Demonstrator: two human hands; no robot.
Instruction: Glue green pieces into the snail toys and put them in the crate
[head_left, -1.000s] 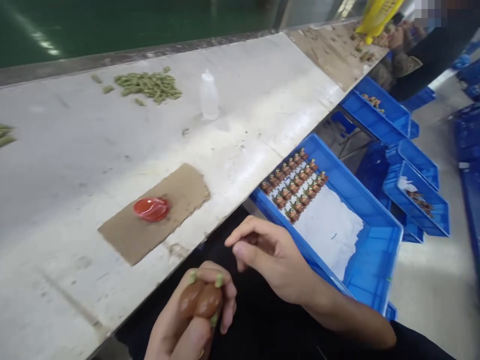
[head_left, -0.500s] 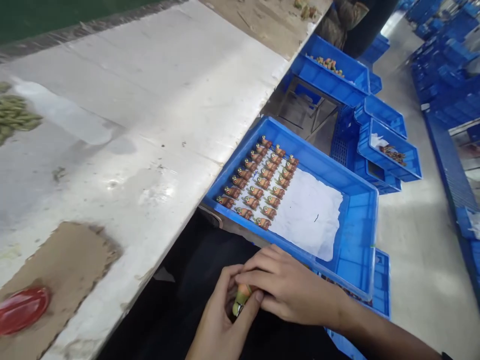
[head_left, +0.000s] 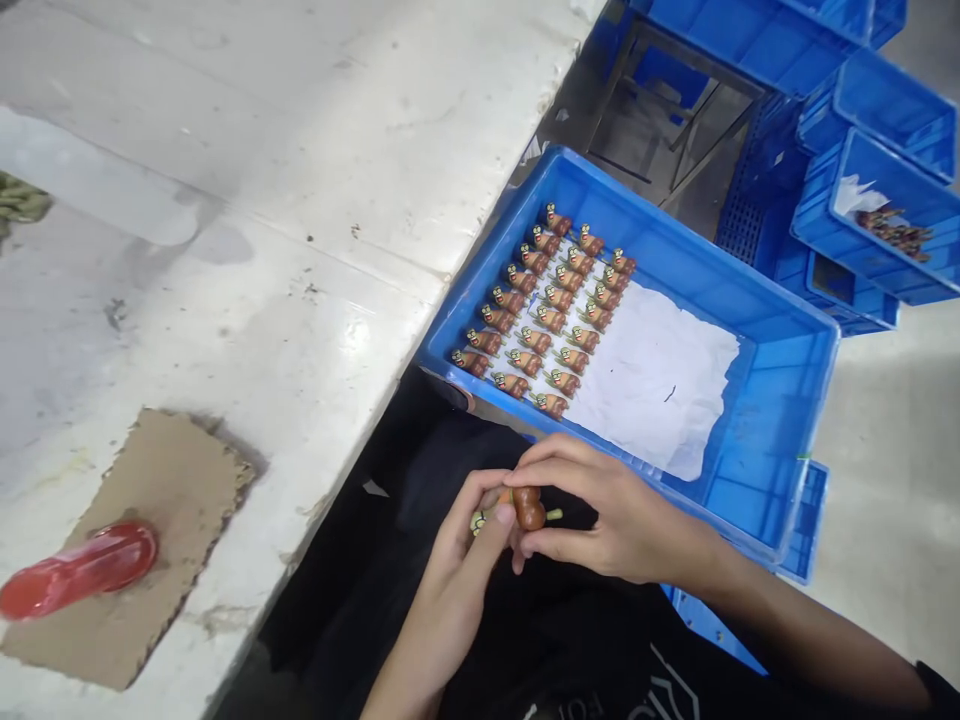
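A small painted figurine [head_left: 529, 508] with a round brown part, an orange middle and a green end is held over my lap. My left hand [head_left: 469, 540] pinches its green and orange end. The fingers of my right hand [head_left: 592, 505] close round the brown part from the other side. Just beyond my hands, a blue tray [head_left: 787, 400] holds rows of similar figurines [head_left: 551, 318] on white paper [head_left: 660, 370].
On the white table [head_left: 300, 240] at left lie a piece of cardboard [head_left: 161, 480] and a red object [head_left: 82, 570] on it. Green pieces [head_left: 21, 198] show at the far left edge. More blue crates [head_left: 885, 210] stand at the upper right.
The view has shifted, so the tray and hands appear displaced. The figurine has been turned and its brown part now shows between my hands. My right fingers have opened wider around it.
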